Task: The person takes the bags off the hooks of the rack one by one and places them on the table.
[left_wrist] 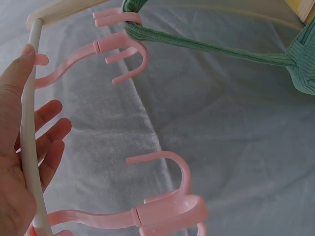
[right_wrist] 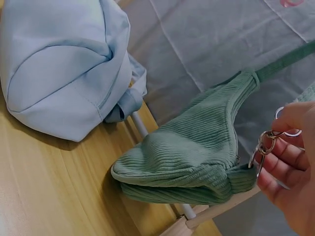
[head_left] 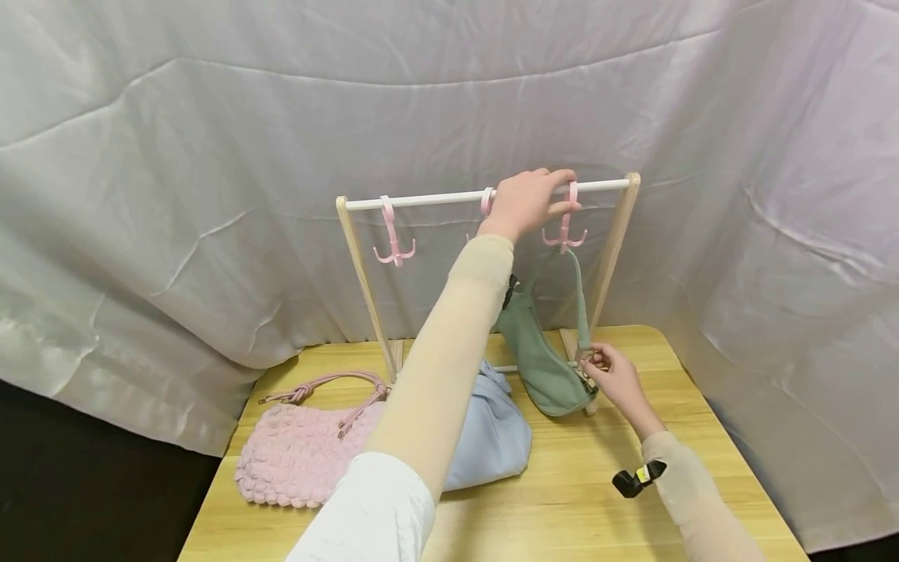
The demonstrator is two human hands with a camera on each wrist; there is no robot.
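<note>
A green corduroy shoulder bag (right_wrist: 182,142) hangs by its strap (left_wrist: 206,48) from the right pink hook (left_wrist: 123,42). My left hand (head_left: 527,201) is at the white rail, with thumb and forefinger about the top of that hook; its other fingers (left_wrist: 51,147) are loosely bent behind the rail. Low at the bag's right end, my right hand (head_left: 612,378) pinches the metal chain rings (right_wrist: 267,142) that join strap and bag. The bag tilts, its lower end near the tabletop.
The rail (head_left: 435,199) sits on a wooden-legged stand, carrying a left pink hook (head_left: 393,234) and a middle pink hook (left_wrist: 167,216). A pink puffy bag (head_left: 302,453) and a light blue bag (right_wrist: 64,64) lie on the wooden table (head_left: 562,507). Grey curtain hangs behind.
</note>
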